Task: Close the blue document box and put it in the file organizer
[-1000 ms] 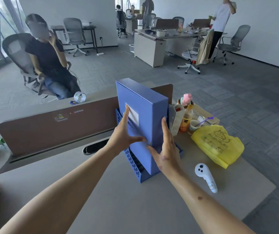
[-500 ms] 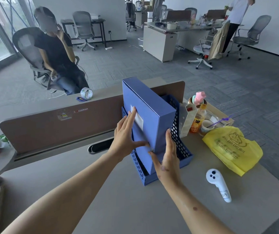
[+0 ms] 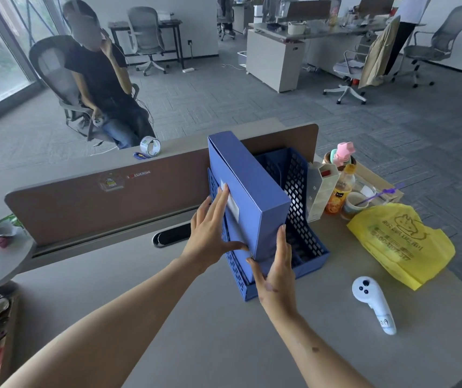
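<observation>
The blue document box [image 3: 248,191] stands upright and closed, with a white label on its near spine, in the left slot of the blue perforated file organizer [image 3: 300,219] on the desk. My left hand [image 3: 210,233] lies flat on the box's left face, thumb across the spine. My right hand [image 3: 276,271] presses its right face and lower front corner, fingers pointing up. Both hands hold the box between them. The organizer's right slots look empty.
A brown desk divider [image 3: 112,203] runs behind the organizer. To the right are a juice bottle [image 3: 339,191], a cup [image 3: 354,204], a yellow plastic bag [image 3: 403,245] and a white controller [image 3: 375,308]. A tape roll [image 3: 150,147] sits beyond the divider; a person [image 3: 103,79] sits there.
The box has sunk lower and deeper into the left slot, with both hands following it. The head camera has shifted, so the organizer's right slots now show.
</observation>
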Demonstrator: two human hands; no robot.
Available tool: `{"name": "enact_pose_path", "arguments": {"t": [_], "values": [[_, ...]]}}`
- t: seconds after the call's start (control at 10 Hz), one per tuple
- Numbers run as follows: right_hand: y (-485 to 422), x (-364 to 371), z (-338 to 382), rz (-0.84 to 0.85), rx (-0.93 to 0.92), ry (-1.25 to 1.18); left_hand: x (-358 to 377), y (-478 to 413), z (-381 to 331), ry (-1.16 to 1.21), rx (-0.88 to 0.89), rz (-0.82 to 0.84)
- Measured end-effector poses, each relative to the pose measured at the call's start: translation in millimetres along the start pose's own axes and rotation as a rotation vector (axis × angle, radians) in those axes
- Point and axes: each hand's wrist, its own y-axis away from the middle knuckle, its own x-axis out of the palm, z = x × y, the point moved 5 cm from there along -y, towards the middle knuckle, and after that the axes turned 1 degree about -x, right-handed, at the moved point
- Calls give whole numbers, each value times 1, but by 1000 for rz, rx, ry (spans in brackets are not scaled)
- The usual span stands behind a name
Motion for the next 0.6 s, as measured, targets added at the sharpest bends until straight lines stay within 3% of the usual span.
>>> {"name": "enact_pose_path", "arguments": {"t": [0.2,0.5,0.6], "values": [[24,18,-21,61,102,-35,25,20,17,-173,-80,5],[26,1,-25,169,-11,61,19,37,18,-169,-133,14],[12,-25,-10,120,-99,56,8,47,23,-169,-150,-34]]}}
